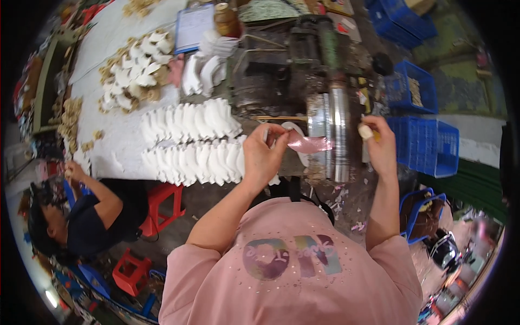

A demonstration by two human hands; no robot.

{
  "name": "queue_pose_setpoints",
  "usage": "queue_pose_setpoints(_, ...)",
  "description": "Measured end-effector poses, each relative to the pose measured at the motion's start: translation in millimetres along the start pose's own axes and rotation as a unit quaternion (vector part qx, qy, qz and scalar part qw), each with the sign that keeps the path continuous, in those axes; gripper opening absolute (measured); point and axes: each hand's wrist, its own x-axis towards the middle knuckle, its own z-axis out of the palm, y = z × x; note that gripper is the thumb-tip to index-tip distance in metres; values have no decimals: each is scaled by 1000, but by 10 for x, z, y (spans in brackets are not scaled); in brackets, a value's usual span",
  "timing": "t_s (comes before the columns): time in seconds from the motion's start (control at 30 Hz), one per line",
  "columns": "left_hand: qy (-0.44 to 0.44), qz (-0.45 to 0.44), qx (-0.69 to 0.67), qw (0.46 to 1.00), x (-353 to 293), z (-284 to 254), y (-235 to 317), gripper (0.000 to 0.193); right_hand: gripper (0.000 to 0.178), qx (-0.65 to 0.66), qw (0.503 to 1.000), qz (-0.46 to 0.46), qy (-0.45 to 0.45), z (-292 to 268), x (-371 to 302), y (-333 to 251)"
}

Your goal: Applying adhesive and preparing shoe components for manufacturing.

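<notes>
My left hand (263, 155) pinches one end of a shiny pink strip (311, 143) between thumb and fingers. The strip's free end reaches over the ribbed metal roller (338, 146) of a machine. A curved white piece (293, 128) shows behind the strip, partly hidden by it and my fingers. To the right of the roller, my right hand (382, 147) is closed on a small pale rounded object (366, 131), whose kind I cannot make out. Two long rows of curved white pieces (192, 120) stand on the table just left of my left hand.
More white pieces with tan ones (135, 70) lie farther back, near a clipboard (195, 28) and a jar (225, 20). Blue crates (425, 149) line the right side. A seated co-worker (81, 216) is at the left, beside red stools (165, 208). Scraps (340, 203) litter the floor.
</notes>
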Motion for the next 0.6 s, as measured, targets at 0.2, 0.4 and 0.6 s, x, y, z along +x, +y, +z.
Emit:
queue_pose_setpoints(0.2,260,85,306,912,558,-1298,-552,4,19,0,997,72,18,-20,-47,66)
queue_pose_setpoints(0.4,52,129,559,817,701,-1443,-1306,13,20,-28,998,41,27,73,-75,28)
queue_pose_setpoints(0.6,-51,67,576,813,612,-1374,-1284,14,20,11,996,65,62,31,-99,-49)
